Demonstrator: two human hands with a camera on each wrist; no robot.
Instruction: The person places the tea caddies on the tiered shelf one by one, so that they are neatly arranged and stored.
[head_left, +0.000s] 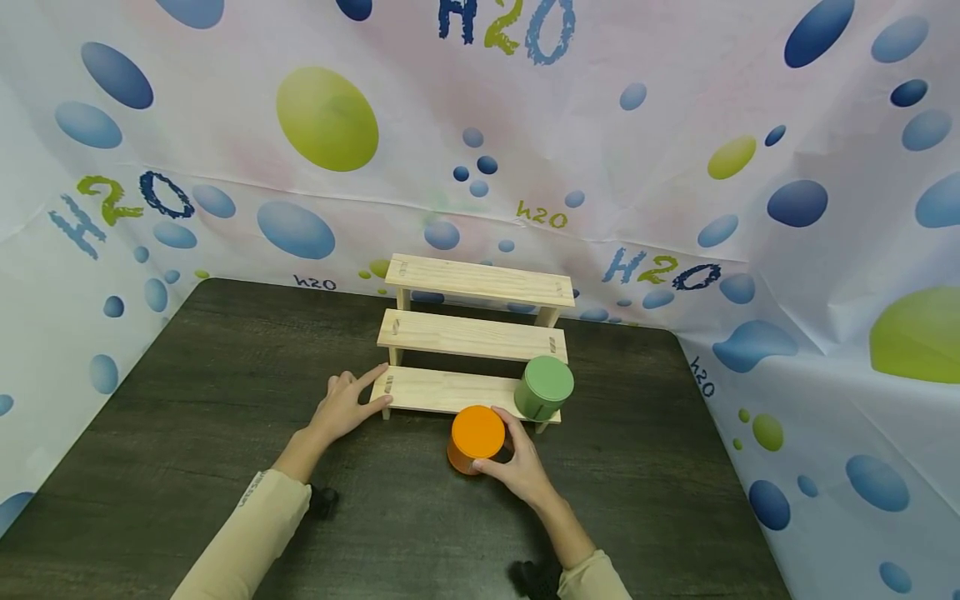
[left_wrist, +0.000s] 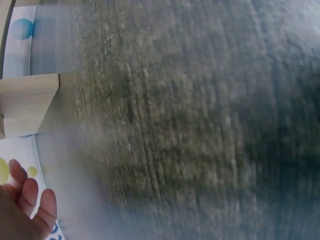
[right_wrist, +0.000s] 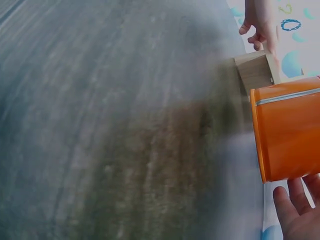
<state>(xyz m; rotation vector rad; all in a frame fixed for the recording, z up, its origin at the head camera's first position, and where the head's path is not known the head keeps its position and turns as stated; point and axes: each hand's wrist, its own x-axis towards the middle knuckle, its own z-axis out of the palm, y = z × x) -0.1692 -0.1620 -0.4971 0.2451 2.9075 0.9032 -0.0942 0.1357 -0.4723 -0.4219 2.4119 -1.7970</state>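
A small three-step wooden shelf [head_left: 472,333] stands toward the back of the dark table. My left hand [head_left: 342,407] grips the left end of its lowest step, thumb at the front edge and index finger at the rear. The other left fingers [left_wrist: 47,207] are loosely bent. My right hand [head_left: 522,468] holds an orange canister [head_left: 477,437] between thumb and fingers, just in front of the lowest step. The wrist view shows the canister [right_wrist: 290,132] side-on, its base edge over the tabletop. A green canister [head_left: 544,388] stands upright at the right end of the lowest step.
The dark wood-grain table [head_left: 405,533] extends in front of the shelf and to both sides. A white backdrop [head_left: 637,167] with blue and green dots and H2O lettering rises behind the table and along its sides.
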